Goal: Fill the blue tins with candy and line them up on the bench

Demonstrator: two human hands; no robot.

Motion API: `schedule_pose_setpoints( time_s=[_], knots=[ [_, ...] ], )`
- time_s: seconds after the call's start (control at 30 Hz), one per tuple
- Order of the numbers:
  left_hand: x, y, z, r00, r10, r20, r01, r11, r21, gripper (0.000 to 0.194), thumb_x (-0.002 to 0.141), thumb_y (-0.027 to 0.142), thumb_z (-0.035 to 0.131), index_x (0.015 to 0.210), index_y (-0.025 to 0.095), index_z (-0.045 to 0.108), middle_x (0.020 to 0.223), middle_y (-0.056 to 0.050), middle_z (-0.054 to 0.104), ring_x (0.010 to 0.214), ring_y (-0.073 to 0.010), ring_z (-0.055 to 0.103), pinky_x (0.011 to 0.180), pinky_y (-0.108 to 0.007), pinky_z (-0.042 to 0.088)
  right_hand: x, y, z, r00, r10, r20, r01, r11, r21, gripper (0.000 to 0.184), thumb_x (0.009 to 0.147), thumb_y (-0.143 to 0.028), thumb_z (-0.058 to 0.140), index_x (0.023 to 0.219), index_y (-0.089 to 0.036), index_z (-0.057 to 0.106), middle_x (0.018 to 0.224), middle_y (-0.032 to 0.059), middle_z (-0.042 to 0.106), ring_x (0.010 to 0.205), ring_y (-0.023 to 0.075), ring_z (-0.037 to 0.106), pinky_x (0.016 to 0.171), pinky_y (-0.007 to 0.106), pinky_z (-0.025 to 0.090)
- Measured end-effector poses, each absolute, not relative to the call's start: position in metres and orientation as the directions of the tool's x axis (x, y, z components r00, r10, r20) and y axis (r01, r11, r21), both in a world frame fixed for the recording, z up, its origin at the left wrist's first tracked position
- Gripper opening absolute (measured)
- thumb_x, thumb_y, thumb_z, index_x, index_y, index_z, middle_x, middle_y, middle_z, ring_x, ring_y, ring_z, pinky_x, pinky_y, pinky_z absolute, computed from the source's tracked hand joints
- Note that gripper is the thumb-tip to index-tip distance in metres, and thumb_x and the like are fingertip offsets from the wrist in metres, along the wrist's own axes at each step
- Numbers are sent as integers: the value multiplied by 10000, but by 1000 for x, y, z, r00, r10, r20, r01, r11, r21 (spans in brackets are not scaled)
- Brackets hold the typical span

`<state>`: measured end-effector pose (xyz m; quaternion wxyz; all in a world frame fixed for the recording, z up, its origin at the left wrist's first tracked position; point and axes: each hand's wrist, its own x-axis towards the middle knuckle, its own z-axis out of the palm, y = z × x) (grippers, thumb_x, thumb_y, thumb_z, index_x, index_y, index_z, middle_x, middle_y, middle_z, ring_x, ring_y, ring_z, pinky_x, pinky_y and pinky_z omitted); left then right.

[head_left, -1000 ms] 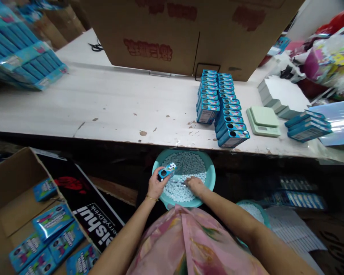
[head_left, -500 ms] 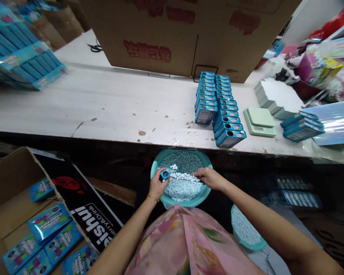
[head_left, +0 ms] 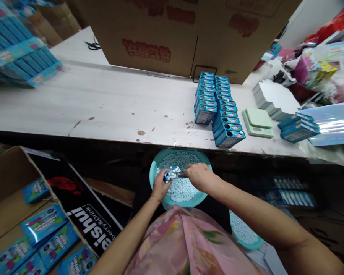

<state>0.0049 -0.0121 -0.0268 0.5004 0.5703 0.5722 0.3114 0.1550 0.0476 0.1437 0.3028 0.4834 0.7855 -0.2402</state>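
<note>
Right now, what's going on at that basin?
A person is working over a teal plastic basin of small white candies. Their left hand grips a small blue tin with candies heaped on it, and their right hand reaches in beside it. Rows of blue tins stand on the white workbench, near a green digital scale.

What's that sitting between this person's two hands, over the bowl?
In the head view, a small blue tin held in the left hand, white pellets at its end, nearly reaching the right hand, above a teal basin.
</note>
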Motion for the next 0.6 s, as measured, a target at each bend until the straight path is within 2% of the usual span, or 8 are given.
schedule_pose_setpoints(
  time_s=[0.2,0.37,0.6],
  knots=[
    [-1,-11,-28,149,925,-349,141,329,934,379,614,256,609,964,169,495,900,-31,569,839,-159,539,763,-291,420,192,42,158,-251,677,-692,959,269,-85,402,771,-117,340,1087,-279,529,908,41,590,799,135,558,642,218,378],
    [11,-11,-36,203,888,-412,-11,422,906,404,594,242,623,966,176,481,880,-19,573,796,-143,542,735,-277,421,223,30,144,-109,733,-672,992,124,-26,414,801,-150,313,1134,-316,496,942,17,582,831,132,548,630,215,361],
    [20,-7,-29,186,876,-445,-36,459,888,372,583,190,619,930,170,489,841,0,572,769,-128,537,728,-266,418,227,15,128,-102,759,-643,995,83,-60,420,816,-170,302,1186,-306,448,970,17,574,865,127,535,666,209,361]
  ],
)
